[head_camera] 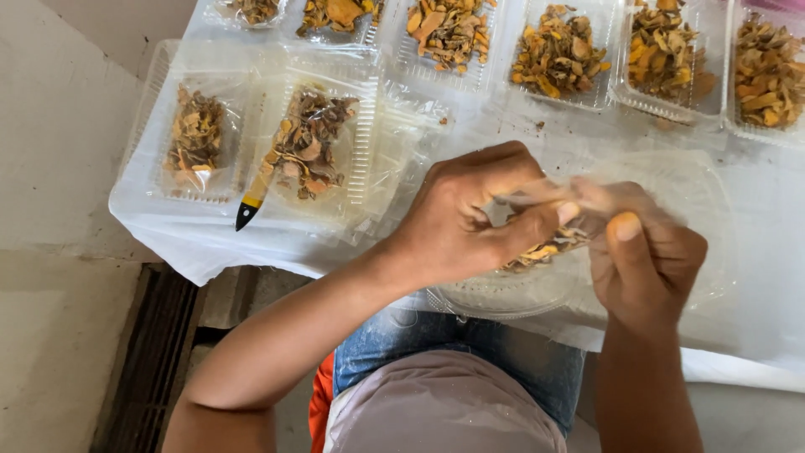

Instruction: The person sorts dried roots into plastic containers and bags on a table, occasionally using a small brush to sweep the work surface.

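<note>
- Clear plastic tub [470,294] at table [755,294] edge, under both hands; orange-brown dried slices [541,250] inside.
- Left hand [470,222]: fingers curled narrow, pinching a thin film bag [537,195] over the tub.
- Right hand [641,252]: thumb up, fingers closed on the same bag.
- Best kept low above the tub, grip firm, so slices drop in.
- Filled trays [558,54] behind; knife [256,195] well apart at left.

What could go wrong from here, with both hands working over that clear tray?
The clear tray overhangs the table edge above the lap; a push from the left hand or right hand might tip out the orange pieces. The knife lies near the same edge and could get knocked off.
</note>
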